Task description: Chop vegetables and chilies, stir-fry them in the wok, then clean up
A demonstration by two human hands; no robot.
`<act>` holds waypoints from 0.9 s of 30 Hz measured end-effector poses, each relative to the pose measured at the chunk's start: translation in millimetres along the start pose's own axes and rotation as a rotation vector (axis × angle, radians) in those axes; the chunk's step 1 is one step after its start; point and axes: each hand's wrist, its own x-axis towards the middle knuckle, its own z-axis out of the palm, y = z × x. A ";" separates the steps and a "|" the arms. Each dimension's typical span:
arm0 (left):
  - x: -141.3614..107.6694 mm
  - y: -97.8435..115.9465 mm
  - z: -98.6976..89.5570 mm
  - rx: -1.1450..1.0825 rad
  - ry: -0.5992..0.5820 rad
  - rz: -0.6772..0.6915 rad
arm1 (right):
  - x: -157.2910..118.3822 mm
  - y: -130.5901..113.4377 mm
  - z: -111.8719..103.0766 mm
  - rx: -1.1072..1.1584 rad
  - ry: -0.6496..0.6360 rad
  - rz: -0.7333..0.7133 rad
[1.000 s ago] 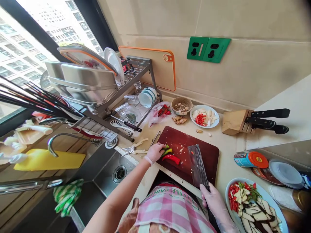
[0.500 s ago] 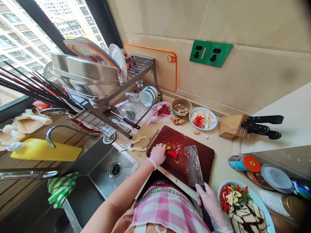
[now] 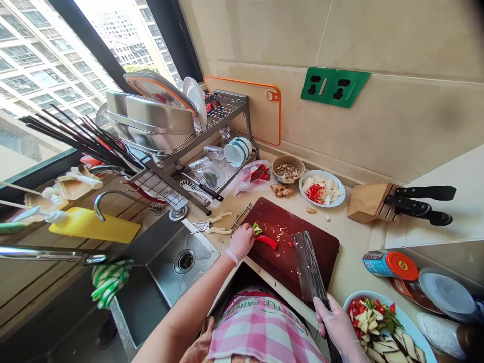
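My left hand (image 3: 242, 243), in a clear glove, has its fingers closed at the left side of the dark red cutting board (image 3: 310, 239). A green pepper piece (image 3: 257, 229) shows at its fingertips. Just right of the fingers lies a red chili pepper (image 3: 267, 242), with pale seeds scattered beyond it. My gloved right hand (image 3: 335, 320) grips the handle of a cleaver (image 3: 308, 262). The cleaver's wide blade slants over the board's right part, apart from the pepper.
Left of the board are pruning shears (image 3: 214, 224) and a sink (image 3: 204, 269). Behind stand a dish rack (image 3: 245, 113), a basket (image 3: 288, 169) and a plate (image 3: 342, 194). A knife block (image 3: 368, 201), jars and a plate of cut vegetables (image 3: 423, 335) are at the right.
My left hand has drawn slightly left from the red chili, and more of the green piece shows at its fingertips. The cleaver stays in my right hand. The view has shifted slightly.
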 end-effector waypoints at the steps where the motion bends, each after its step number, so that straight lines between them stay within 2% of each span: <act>1: -1.4 -1.5 0.4 -0.002 -0.004 0.001 | 0.6 -0.8 0.7 -0.019 -0.004 0.004; 6: -11.4 -17.8 4.4 -0.175 0.034 -0.019 | 2.7 -2.6 2.0 -0.056 -0.013 0.018; 13: -16.3 -36.7 10.8 -0.473 0.079 -0.210 | 4.1 1.4 1.3 -0.037 -0.003 0.044; 18: -16.8 -54.4 4.5 -0.609 0.137 -0.315 | 11.0 14.2 1.5 -0.031 0.006 0.027; 23: 3.2 -67.5 -12.7 -0.753 0.143 -0.362 | 13.9 18.6 2.5 -0.070 0.003 0.041; 27: 26.4 -60.8 -22.8 -0.780 0.099 -0.306 | 13.0 18.3 5.7 -0.080 0.048 0.042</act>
